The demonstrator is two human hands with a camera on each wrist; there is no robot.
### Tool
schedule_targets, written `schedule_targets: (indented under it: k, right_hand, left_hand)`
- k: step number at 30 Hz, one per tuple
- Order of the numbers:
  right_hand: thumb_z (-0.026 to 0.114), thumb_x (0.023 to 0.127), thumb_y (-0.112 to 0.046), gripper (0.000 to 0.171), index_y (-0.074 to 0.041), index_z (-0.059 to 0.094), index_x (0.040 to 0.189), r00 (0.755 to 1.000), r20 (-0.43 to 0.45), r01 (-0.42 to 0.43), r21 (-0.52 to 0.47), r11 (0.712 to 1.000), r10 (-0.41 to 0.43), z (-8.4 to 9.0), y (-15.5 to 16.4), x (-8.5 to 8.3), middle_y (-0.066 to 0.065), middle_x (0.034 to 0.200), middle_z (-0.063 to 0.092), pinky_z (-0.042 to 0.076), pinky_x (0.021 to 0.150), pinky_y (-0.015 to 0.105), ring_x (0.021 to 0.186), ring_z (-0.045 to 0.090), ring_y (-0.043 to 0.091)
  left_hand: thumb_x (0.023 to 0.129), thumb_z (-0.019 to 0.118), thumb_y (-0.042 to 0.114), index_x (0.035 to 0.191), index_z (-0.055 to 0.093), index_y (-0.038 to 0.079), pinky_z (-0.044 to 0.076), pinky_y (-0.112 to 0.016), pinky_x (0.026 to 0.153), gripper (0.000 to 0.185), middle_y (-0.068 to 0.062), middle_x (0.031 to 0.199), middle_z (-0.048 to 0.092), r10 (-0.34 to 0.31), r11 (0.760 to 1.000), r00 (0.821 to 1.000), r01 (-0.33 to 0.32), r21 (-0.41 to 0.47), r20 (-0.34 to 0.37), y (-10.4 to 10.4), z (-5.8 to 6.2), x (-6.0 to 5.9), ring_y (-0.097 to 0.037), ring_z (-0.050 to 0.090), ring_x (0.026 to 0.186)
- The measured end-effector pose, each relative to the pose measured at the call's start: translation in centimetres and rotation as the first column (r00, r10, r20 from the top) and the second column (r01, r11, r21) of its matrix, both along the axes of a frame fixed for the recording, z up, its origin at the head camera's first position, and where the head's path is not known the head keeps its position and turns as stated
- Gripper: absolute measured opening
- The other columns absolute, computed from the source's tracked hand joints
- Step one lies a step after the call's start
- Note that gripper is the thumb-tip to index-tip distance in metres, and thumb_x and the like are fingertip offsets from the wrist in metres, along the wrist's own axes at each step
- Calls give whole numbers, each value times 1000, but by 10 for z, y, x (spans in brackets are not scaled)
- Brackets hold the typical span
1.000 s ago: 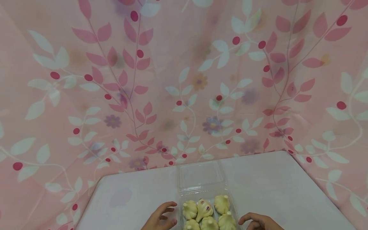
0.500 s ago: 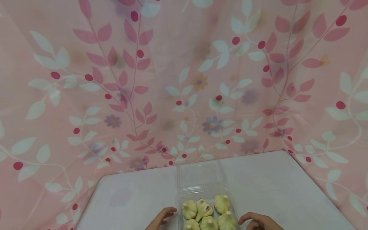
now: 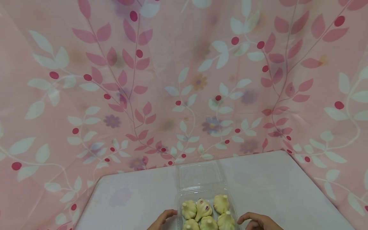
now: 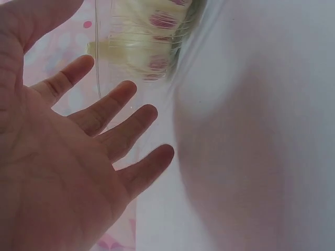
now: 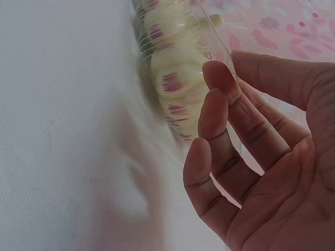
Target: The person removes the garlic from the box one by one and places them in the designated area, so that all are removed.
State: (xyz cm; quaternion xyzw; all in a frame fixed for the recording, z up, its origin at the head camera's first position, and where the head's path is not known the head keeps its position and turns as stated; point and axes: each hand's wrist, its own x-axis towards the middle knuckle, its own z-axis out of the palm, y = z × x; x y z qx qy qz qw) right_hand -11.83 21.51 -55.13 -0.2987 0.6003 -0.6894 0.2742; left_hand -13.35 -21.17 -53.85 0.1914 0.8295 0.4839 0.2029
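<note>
Garlic bulbs [image 3: 205, 212] sat in an open clear plastic box [image 3: 179, 199] at the near edge of the white table [image 3: 273, 182], lid [image 3: 198, 174] flopped back on the far side. Left hand [image 3: 161, 222] and right hand [image 3: 257, 221] flanked the box, fingers loose and spread, gripping nothing, the right maybe just brushing its wall. Looked like the approach stage to me; next they'd need a proper hold on the sides or lid.

Head view looks down; wrist views closely share the clear box [image 3: 207, 209].
</note>
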Motion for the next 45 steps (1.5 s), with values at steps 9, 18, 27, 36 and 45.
schedule_targets:
  k: [9, 18, 27, 36, 45]
  right_hand:
    - [51, 92, 0, 32, 15, 44, 119, 1000, 10, 15, 39, 999, -16, 3, 1, 0, 2, 86, 68, 50, 72, 29, 76, 64, 12]
    - [48, 93, 3, 30, 15, 44, 120, 1000, 6, 2, 9, 1000, -2, 2, 1, -2, 0, 86, 67, 51, 73, 32, 76, 64, 13]
    - [45, 92, 9, 29, 11, 47, 120, 998, -67, 1, -15, 1000, -2, 2, 6, -5, 0, 86, 65, 51, 66, 29, 72, 62, 7]
    - [46, 95, 1, 26, 11, 48, 119, 989, -60, 142, 95, 985, -137, 13, 4, -6, -1, 81, 61, 50, 63, 28, 65, 58, 8]
    - [56, 93, -10, 22, -4, 58, 114, 935, -247, 310, 220, 925, -255, 23, -11, -8, -1, 77, 60, 49, 56, 29, 57, 55, 11]
  left_hand:
    - [83, 69, 18, 129, 38, 2, 30, -57, 92, 57, -17, 131, 43, -82, 994, 996, 85, 65, -43, 0, -5, 0, -21, 37, 122]
    - [80, 72, 20, 125, 40, 6, 35, -43, 92, 56, -17, 128, 46, -47, 998, 998, 49, 40, -41, 5, -2, 1, -20, 43, 118]
    - [82, 70, 15, 125, 40, 3, 36, -29, 92, 54, -5, 125, 48, -71, 994, 993, 78, 79, -90, 3, -9, 1, -9, 44, 117]
    - [81, 70, 19, 123, 41, 8, 36, -42, 92, 52, -9, 124, 49, -46, 998, 997, 49, 42, -63, 5, -4, 3, -16, 45, 118]
    - [81, 71, 20, 122, 41, 8, 37, -41, 91, 52, -7, 123, 51, -37, 999, 997, 40, 35, -70, 4, -5, 3, -16, 46, 117]
